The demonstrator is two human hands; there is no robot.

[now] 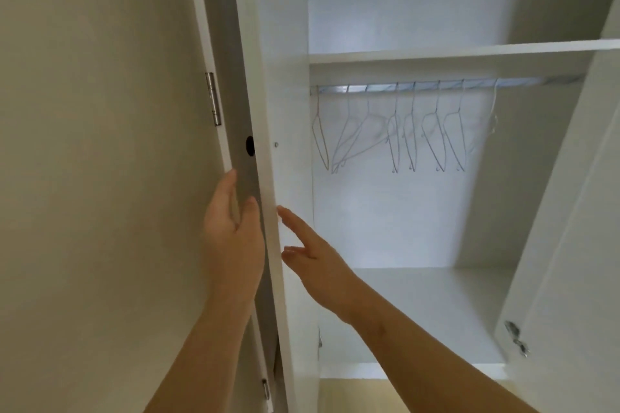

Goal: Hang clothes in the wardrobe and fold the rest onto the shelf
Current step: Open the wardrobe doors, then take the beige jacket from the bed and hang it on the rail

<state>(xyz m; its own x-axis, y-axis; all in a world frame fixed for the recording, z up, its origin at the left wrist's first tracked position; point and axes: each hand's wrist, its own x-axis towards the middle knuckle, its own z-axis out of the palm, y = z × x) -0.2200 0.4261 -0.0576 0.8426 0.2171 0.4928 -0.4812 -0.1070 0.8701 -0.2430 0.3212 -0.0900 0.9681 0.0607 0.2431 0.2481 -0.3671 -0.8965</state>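
Note:
The white wardrobe stands open before me. Its left door [268, 84] is seen nearly edge-on, with a grey edge strip. My left hand [231, 238] holds that edge, thumb on the grey strip and fingers behind it. My right hand [318, 271] reaches in with straight fingers, its fingertips touching the door's inner face. Several bare wire hangers [402, 137] hang on the metal rail [436, 85] under the upper shelf [469, 50]. No clothes are in view.
Below the hangers lies the compartment's white bottom board [419, 295]. The right door [570, 245] stands open, with metal hinges [516, 339] on it. A beige wall [94, 144] fills the left side, and a metal hinge [213, 99] sits beside the grey strip.

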